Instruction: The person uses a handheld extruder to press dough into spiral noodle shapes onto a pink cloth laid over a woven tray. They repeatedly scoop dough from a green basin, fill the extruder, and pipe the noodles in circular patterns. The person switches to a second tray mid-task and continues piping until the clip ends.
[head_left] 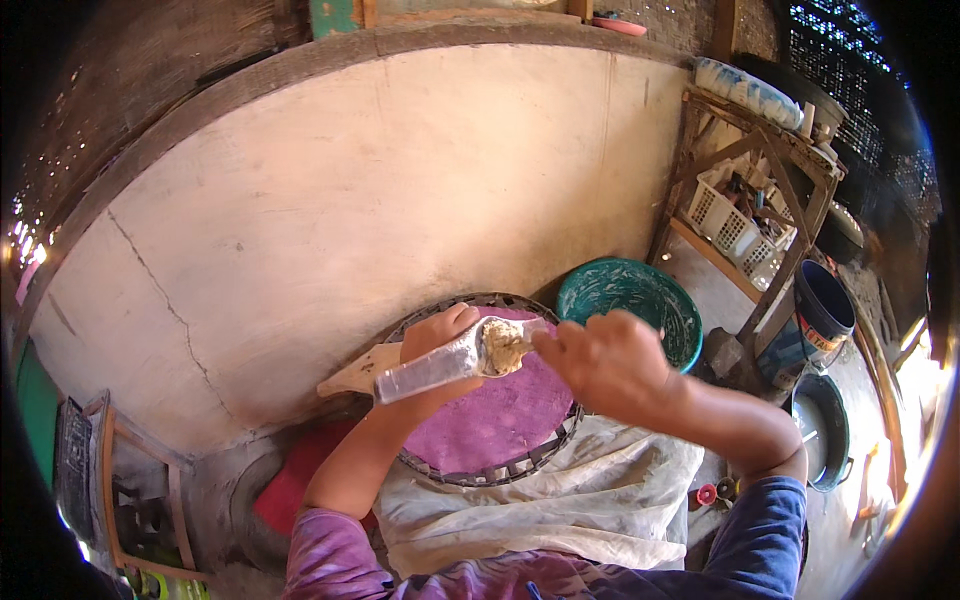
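Head view showed my left hand (pixel 437 328) curled closed around a clear plastic trough (pixel 430 372), holding it tilted above the purple sheet (pixel 487 425) on a round woven tray (pixel 523 470). Beige dough (pixel 502 347) sat at the trough's right end. My right hand (pixel 615 365) was beside the dough, blurred; I couldn't tell how far its fingers were closed or what they held. A wooden piece (pixel 355 372) jutted out left of my left hand. Beyond the tray stood a green basin (pixel 628 285).
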